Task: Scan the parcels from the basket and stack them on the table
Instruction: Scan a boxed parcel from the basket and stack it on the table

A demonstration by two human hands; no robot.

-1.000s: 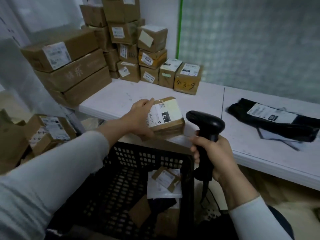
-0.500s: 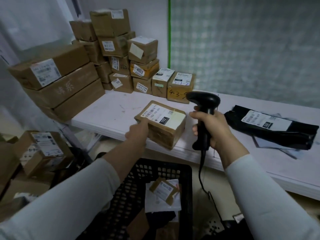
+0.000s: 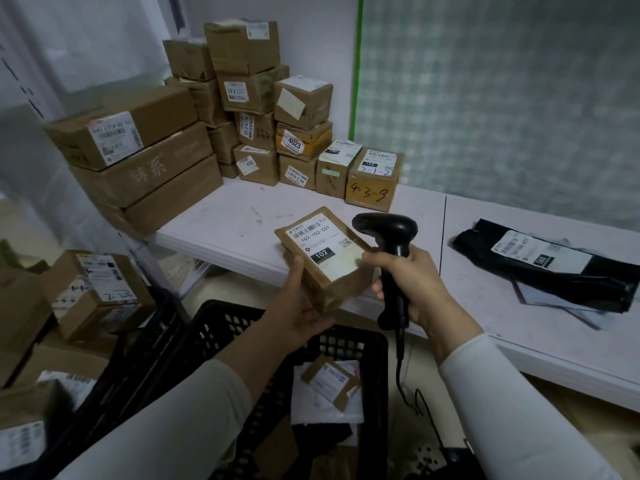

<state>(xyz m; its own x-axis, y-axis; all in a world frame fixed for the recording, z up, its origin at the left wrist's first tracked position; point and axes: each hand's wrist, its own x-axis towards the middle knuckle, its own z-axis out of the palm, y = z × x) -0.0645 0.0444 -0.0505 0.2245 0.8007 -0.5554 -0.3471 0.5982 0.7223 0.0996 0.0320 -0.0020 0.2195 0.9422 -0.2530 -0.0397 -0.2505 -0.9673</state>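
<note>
Parcel (image 3: 322, 251) lies label-up in the left hand (image 3: 301, 306), whose fingers curl round its near end, over the worktop (image 3: 242, 220) edge above the basket (image 3: 377, 344); the right hand (image 3: 412, 282) grips the scanner (image 3: 384, 226), its head just right of the label and facing it

A white worktop (image 3: 242, 216) of two abutting slabs lies beyond the right grip (image 3: 412, 282), with a plain wall (image 3: 311, 36) and a green-edged checked panel (image 3: 502, 98) behind it.
</note>
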